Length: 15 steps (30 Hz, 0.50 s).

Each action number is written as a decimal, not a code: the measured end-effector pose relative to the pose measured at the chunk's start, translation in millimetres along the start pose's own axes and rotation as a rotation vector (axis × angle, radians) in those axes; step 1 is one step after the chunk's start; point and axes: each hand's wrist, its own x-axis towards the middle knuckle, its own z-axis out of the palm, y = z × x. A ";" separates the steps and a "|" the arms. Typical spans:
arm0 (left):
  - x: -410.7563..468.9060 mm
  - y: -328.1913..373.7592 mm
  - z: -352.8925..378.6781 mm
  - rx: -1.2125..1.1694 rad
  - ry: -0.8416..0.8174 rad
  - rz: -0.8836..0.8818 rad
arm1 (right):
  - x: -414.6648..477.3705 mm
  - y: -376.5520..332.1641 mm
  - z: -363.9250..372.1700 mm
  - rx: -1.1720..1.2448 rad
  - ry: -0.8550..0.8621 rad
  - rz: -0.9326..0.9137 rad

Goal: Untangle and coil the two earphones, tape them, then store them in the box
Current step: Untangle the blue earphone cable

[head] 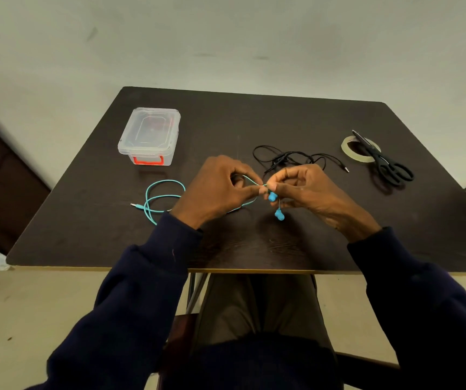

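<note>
My left hand (220,187) and my right hand (305,190) meet over the middle of the table, each pinching the thin cable of the blue earphones (161,197) near its earbud end. Two blue earbuds hang just below my right fingertips, one lower than the other. The rest of the blue cable loops on the table to the left, its plug pointing left. The black earphones (288,159) lie in a loose tangle just behind my hands. A clear plastic box (149,135) with a closed lid and red latch stands at the back left.
A roll of clear tape (350,150) lies at the right, with black scissors (386,164) resting across it. The dark table's (254,249) front edge runs just in front of my sleeves. A wall stands behind the table.
</note>
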 end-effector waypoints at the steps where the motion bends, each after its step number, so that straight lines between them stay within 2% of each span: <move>1: 0.6 0.8 1.4 0.041 -0.004 -0.001 | -0.5 -0.4 0.3 -0.025 0.005 -0.026; 4: 1.3 2.2 3.1 0.048 0.050 -0.004 | -2.4 -0.8 0.4 -0.041 0.017 -0.061; 11: 1.1 2.7 6.9 -0.138 0.259 -0.030 | -4.5 -2.9 4.0 0.034 0.110 -0.067; 15: 2.3 0.8 5.7 -0.266 0.286 -0.087 | -5.6 -5.0 5.9 0.081 0.151 -0.047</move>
